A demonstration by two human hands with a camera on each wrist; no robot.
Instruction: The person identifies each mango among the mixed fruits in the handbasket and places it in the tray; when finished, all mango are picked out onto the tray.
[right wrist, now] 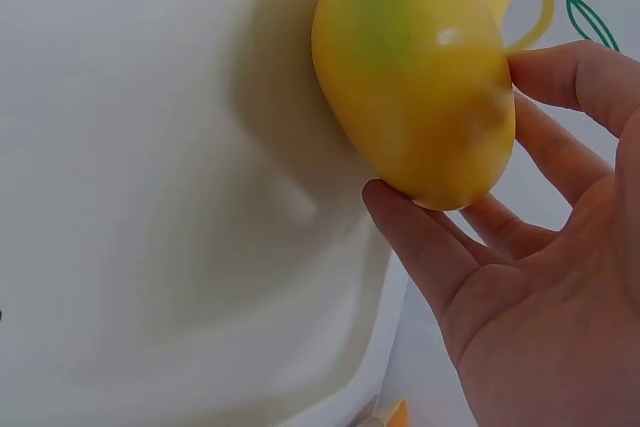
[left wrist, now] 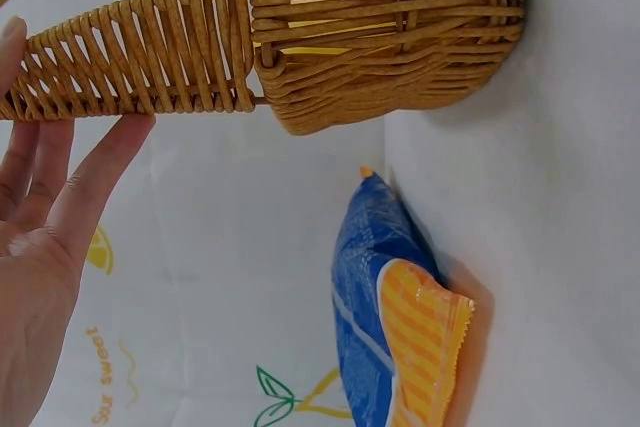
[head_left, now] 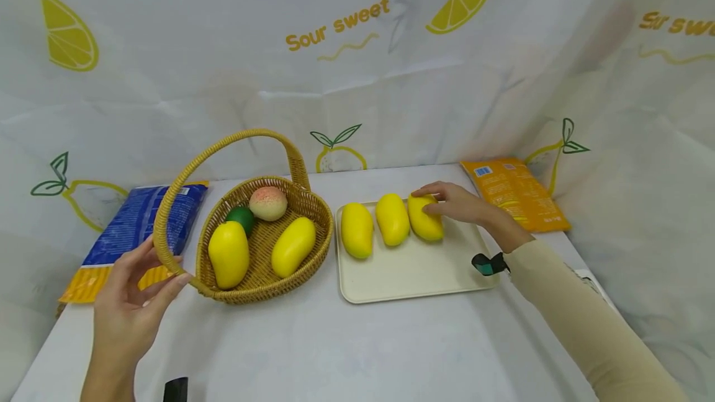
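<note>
My left hand (head_left: pixel 130 306) holds the handle (head_left: pixel 163 216) of a woven basket (head_left: pixel 268 290), thumb and fingers on either side of its lower left part. Inside the basket lie two yellow mangoes, one at the left (head_left: pixel 229 256) and one at the right (head_left: pixel 293 247), with a peach (head_left: pixel 269 203) and a small green fruit (head_left: pixel 241 218) behind. With thumb and fingers, my right hand (head_left: pixel 460 205) grips the rightmost mango (head_left: pixel 427 227) at the back of a cream tray (head_left: pixel 413 275). Two more mangoes, one in the middle (head_left: pixel 393 219) and one at the left (head_left: pixel 357 231), lie beside it.
A blue and orange packet (head_left: pixel 125 228) lies left of the basket, partly behind my left hand. At the back right lies an orange packet (head_left: pixel 516 194), next to the tray. A white printed curtain (head_left: pixel 223 48) hangs behind the white table (head_left: pixel 313 352).
</note>
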